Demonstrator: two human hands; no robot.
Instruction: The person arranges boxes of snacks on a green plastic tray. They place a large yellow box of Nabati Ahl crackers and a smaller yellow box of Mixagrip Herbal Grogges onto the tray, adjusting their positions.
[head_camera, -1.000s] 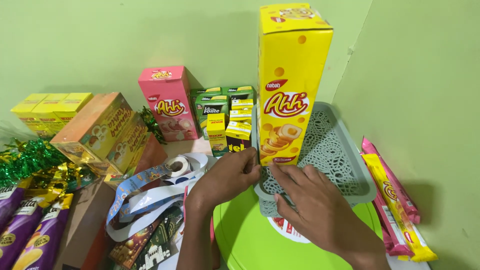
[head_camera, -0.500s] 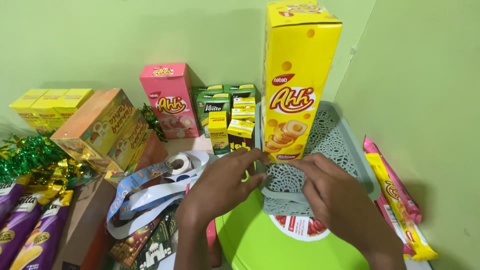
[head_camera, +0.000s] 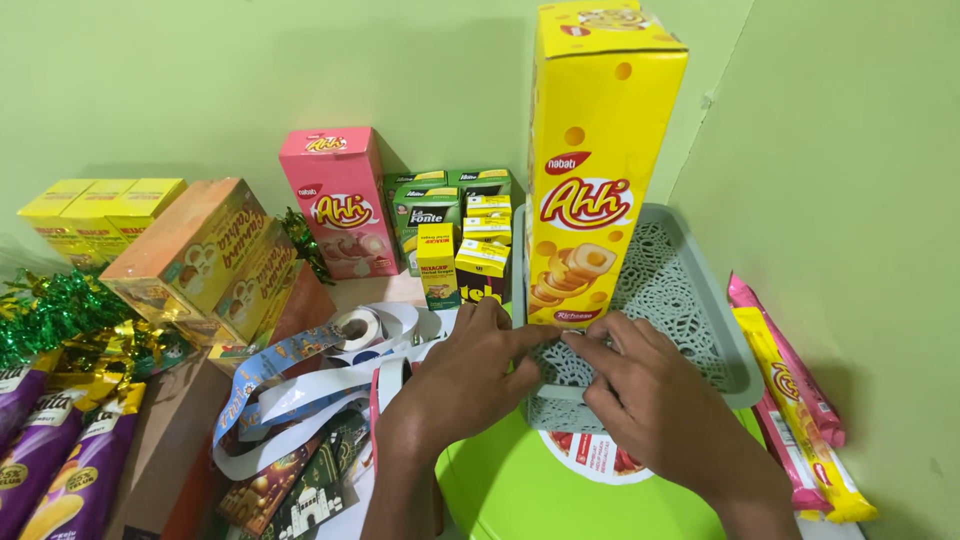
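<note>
A tall yellow snack box (head_camera: 597, 150) stands upright in a grey lattice tray (head_camera: 690, 300). My left hand (head_camera: 470, 375) and my right hand (head_camera: 645, 395) meet at the foot of the box, on the tray's near rim. The fingertips of both hands press together against the box's bottom front edge. What they pinch there is too small to tell. A roll of clear tape (head_camera: 358, 328) lies just left of my left hand, among loose printed ribbons (head_camera: 290, 385).
A pink snack box (head_camera: 338, 200), small green and yellow cartons (head_camera: 455, 235) and an orange box (head_camera: 195, 255) stand at the back left. Purple packets (head_camera: 50, 450) and tinsel (head_camera: 55, 310) lie far left. Long wafer packets (head_camera: 790, 395) lie right of the tray. A green lid (head_camera: 520, 490) sits under it.
The view has closed in on the box and tray. Both hands have moved up from the tray's near corner to the foot of the yellow box.
</note>
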